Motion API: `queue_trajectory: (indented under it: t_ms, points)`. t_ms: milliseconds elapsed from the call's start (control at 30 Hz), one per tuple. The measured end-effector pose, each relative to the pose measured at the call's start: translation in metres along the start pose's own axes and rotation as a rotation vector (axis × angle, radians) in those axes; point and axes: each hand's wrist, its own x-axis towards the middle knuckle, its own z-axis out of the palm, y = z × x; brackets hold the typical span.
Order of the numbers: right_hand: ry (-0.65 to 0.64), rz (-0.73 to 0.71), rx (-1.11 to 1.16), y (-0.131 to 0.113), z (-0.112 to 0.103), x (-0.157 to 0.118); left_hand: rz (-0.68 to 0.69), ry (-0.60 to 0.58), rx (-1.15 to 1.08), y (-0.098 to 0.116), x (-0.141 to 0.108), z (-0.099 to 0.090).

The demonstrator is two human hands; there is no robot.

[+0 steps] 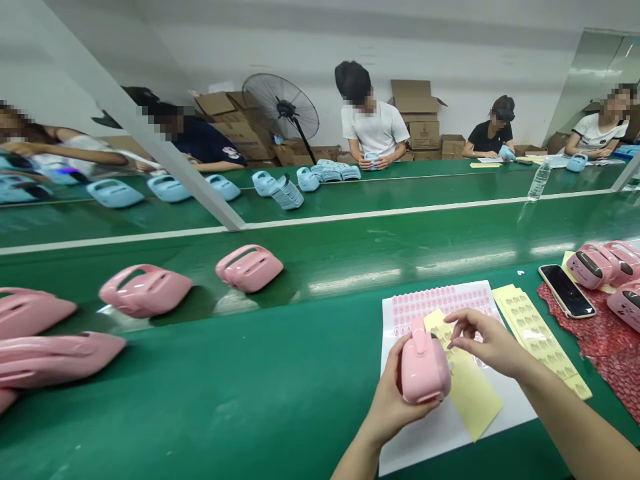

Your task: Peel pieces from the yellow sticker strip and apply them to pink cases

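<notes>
My left hand (395,400) is wrapped round a pink plastic housing with a handle (425,370), held upright over the papers. Just to its right, my right hand (483,337) has its fingers bent, thumb and fingertips near the housing's upper right side; whether they hold anything is too small to tell. Beneath both hands lies a white sheet with rows of pink stickers (415,308). On top of that sheet rests a yellow sticker sheet (475,397), partly hidden by the housing.
More yellow sticker sheets (543,340), a phone (567,291) and pink housings on red bubble wrap (613,360) are at right. Several pink housings (145,291) stand at left. A bottle (539,180) stands beyond. Across the table, several people handle blue housings (170,188).
</notes>
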Motion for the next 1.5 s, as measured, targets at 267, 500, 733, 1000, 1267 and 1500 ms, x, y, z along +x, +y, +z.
queue_trajectory:
  t_ms: [267, 500, 733, 1000, 1267, 1500]
  points:
    - [-0.212, 0.001, -0.117, -0.012, 0.013, 0.007, 0.287, -0.266, 0.366, -0.020, 0.001, -0.003]
    - [-0.316, -0.050, -0.321, -0.017, 0.011, 0.011, 0.307, -0.350, 0.412, -0.003, 0.000, 0.000]
    - [-0.289, -0.150, -0.610, -0.024, 0.016, 0.006, 0.348, -0.348, 0.450, -0.006, 0.001, 0.000]
    - [0.061, -0.602, -0.786, 0.006, 0.030, -0.021, 0.365, -0.325, 0.490, -0.012, -0.002, -0.002]
    - [0.117, -0.527, -0.741, 0.019, 0.029, -0.031, 0.299, -0.339, 0.477, -0.012, -0.004, -0.003]
    - [0.054, -0.075, -0.267, 0.021, 0.035, -0.020, 0.316, -0.342, 0.447, -0.015, -0.004, 0.000]
